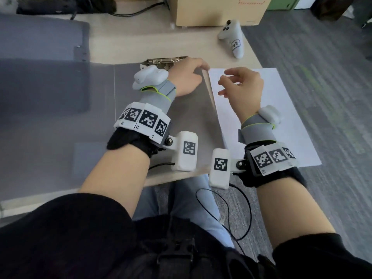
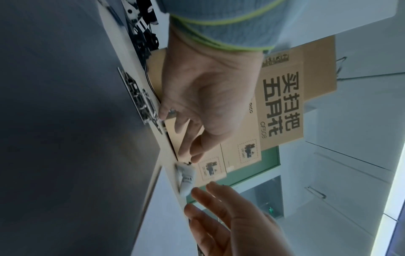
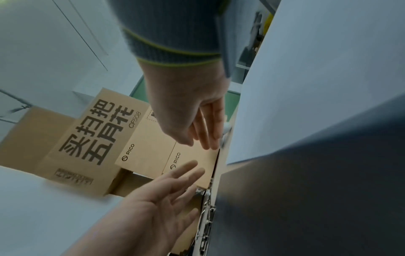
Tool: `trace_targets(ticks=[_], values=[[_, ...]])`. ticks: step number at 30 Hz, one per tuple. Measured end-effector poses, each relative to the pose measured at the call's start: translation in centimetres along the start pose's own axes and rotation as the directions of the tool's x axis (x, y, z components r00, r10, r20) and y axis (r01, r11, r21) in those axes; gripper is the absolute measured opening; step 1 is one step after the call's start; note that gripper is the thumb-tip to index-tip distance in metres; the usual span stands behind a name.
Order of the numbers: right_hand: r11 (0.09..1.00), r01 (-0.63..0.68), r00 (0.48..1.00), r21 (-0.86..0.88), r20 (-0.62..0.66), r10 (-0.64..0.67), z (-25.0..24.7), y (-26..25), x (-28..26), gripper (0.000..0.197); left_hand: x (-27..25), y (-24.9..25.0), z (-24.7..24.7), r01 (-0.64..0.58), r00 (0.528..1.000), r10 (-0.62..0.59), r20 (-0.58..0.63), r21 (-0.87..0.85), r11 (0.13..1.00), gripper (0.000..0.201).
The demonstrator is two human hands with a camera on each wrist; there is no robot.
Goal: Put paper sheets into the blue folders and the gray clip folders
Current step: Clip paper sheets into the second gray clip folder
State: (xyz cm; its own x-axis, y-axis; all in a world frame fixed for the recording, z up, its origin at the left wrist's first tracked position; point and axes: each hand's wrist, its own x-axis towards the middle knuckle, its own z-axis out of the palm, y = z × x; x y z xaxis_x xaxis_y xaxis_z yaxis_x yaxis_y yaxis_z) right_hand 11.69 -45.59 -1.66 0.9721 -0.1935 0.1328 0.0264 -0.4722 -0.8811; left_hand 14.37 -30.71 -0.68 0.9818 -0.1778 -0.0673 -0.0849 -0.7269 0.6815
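L hand (image 1: 186, 76) open on gray clip folder (image 1: 193, 117); R hand (image 1: 242, 87) loose above paper sheet (image 1: 281, 109).

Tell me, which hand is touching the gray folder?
The left hand. Its fingers rest on the gray clip folder beside the metal clip. The right hand hovers above the white paper sheet, holding nothing.

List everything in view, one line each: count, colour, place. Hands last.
clip folder: one, gray, open on desk at left
metal clip: one, silver, at folder's far edge
paper sheet: one, white, desk's right side, overhanging edge
controller: one, white, far right of desk
cardboard box: one visible here, tan, back of desk
left hand: fingers at folder's right edge
right hand: open, above paper
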Motion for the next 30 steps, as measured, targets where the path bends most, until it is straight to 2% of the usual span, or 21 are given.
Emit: trace_targets(ticks=[4, 8, 12, 17, 20, 24, 27, 30], values=[[0.994, -0.020, 0.991, -0.104, -0.135, 0.006, -2.6, 1.8, -1.4, 0.020, -1.5, 2.5, 2.8, -0.032, 0.997, 0.037, 0.065, -0.079, 0.996, 0.039], [0.960, -0.098, 0.965, -0.263, -0.259, 0.027, -5.5, 3.7, -2.4, 0.023, -2.7, 4.6, 5.9, -0.051, 0.988, 0.065, 0.139, -0.100, 0.994, 0.037], [0.904, -0.142, 0.969, -0.402, -0.243, 0.044, -7.9, 5.8, -3.2, 0.034, -3.1, 5.9, 8.4, -0.055, 0.981, 0.076, 0.179, -0.120, 0.991, 0.036], [0.729, -0.298, 0.954, -0.616, -0.199, 0.222, -9.9, 7.8, -3.7, 0.061, -2.8, 6.2, 10.2, -0.030, 0.985, 0.041, 0.169, -0.067, 0.997, 0.033], [0.723, -0.353, 0.934, -0.594, -0.175, 0.313, -10.4, 8.3, -4.0, 0.075, -2.4, 6.0, 10.5, 0.006, 0.992, 0.003, 0.127, -0.069, 0.998, 0.032], [0.748, -0.421, 0.907, -0.514, -0.235, 0.349, -10.5, 8.7, -3.5, 0.083, -2.1, 5.8, 10.6, 0.043, 0.991, -0.027, 0.133, -0.125, 0.991, 0.031], [0.773, -0.407, 0.912, -0.487, -0.263, 0.314, -10.6, 8.3, -3.3, 0.071, -1.9, 5.6, 10.5, 0.051, 0.989, -0.028, 0.142, -0.158, 0.986, 0.029], [0.813, -0.292, 0.952, -0.504, -0.237, 0.195, -10.9, 7.4, -3.3, 0.053, -1.8, 5.4, 10.2, 0.078, 0.985, -0.041, 0.168, -0.222, 0.972, 0.026]])
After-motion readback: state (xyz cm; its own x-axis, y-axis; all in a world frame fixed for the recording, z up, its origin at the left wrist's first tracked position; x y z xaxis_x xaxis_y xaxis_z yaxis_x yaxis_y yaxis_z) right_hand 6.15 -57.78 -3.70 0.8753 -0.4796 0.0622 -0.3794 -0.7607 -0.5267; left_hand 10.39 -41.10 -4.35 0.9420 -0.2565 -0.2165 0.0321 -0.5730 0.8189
